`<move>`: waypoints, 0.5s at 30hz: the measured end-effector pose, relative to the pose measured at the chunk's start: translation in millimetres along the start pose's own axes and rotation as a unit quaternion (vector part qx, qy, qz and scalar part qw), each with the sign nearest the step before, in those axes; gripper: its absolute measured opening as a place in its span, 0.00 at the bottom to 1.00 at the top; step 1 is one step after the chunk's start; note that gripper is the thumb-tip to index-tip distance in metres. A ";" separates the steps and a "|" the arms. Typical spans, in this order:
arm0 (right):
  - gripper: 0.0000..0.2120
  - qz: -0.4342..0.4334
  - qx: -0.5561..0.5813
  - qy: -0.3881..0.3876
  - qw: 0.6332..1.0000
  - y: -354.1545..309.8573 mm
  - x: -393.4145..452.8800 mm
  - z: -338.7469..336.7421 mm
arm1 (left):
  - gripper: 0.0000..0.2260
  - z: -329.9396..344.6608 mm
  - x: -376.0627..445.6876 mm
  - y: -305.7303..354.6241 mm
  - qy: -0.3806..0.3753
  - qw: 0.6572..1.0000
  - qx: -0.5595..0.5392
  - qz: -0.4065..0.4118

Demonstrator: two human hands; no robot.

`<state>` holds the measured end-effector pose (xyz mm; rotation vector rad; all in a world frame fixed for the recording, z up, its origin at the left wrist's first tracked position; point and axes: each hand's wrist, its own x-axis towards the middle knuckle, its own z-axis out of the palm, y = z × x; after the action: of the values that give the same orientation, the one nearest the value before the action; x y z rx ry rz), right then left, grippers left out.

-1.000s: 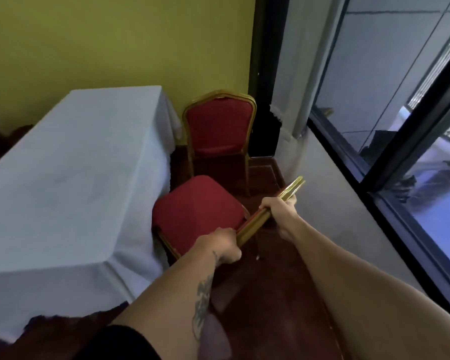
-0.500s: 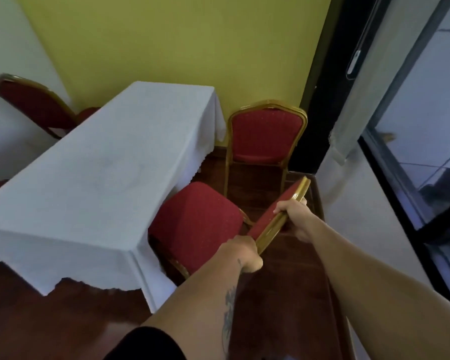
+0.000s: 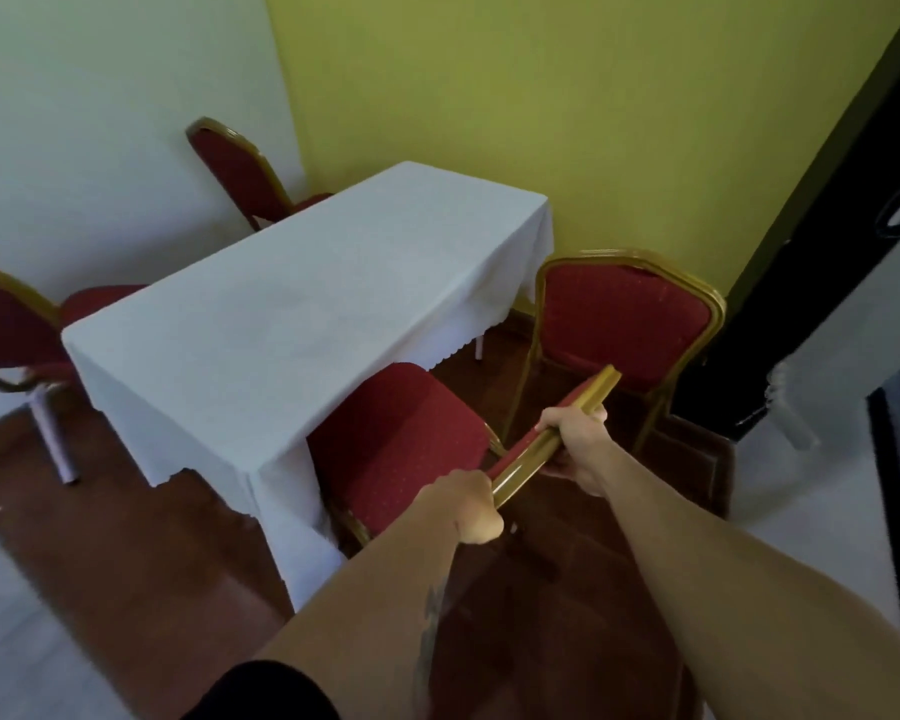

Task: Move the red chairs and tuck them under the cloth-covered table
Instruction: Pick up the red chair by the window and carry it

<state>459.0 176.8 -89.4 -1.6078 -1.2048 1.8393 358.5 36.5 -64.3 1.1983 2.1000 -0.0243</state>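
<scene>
The near red chair (image 3: 401, 439) sits with its seat touching the white tablecloth (image 3: 302, 324). Left hand (image 3: 471, 506) and right hand (image 3: 575, 433) clench its gold backrest rail. Another red chair (image 3: 630, 314) stands just behind, by the yellow wall (image 3: 567, 96).

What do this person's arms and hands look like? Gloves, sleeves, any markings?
Both hands are bare, with no gloves: left hand, right hand. The forearms are uncovered. A dark tattoo runs along the left forearm, and a black sleeve shows at the left upper arm. No rings or watch are visible.
</scene>
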 end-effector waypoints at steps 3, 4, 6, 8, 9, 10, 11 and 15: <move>0.41 0.002 -0.016 -0.017 1.000 -10.3 13.6 -6.9 | 0.22 -1.0 10.8 13.9 0.004 1.000 -0.021 -0.020; 0.42 0.000 -0.022 -0.023 1.000 -13.5 17.4 -8.8 | 0.22 -2.0 14.2 18.1 0.003 0.999 -0.024 -0.025; 0.42 -0.002 -0.021 -0.033 0.999 -19.7 27.0 -12.7 | 0.22 -3.9 21.6 25.9 0.004 0.999 -0.030 -0.035; 0.42 -0.008 -0.024 -0.038 0.999 -25.5 37.5 -15.7 | 0.22 -5.8 29.7 32.7 0.009 0.998 -0.036 -0.041; 0.42 -0.011 -0.028 -0.039 0.999 -28.6 42.1 -16.5 | 0.21 -6.7 33.8 35.4 0.013 0.998 -0.040 -0.043; 0.41 -0.012 -0.032 -0.042 0.999 -31.9 46.1 -17.1 | 0.21 -7.6 37.2 38.0 0.018 0.998 -0.045 -0.044; 0.41 -0.012 -0.036 -0.044 0.998 -35.1 49.5 -17.6 | 0.20 -8.7 40.7 40.1 0.022 0.998 -0.049 -0.045; 0.41 -0.011 -0.049 -0.051 0.997 -45.7 63.0 -16.6 | 0.21 -12.1 54.7 44.8 0.030 0.996 -0.063 -0.051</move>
<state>448.8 255.7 -88.4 -1.5609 -1.3703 1.8948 368.2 107.0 -73.2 1.0296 2.1787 0.0967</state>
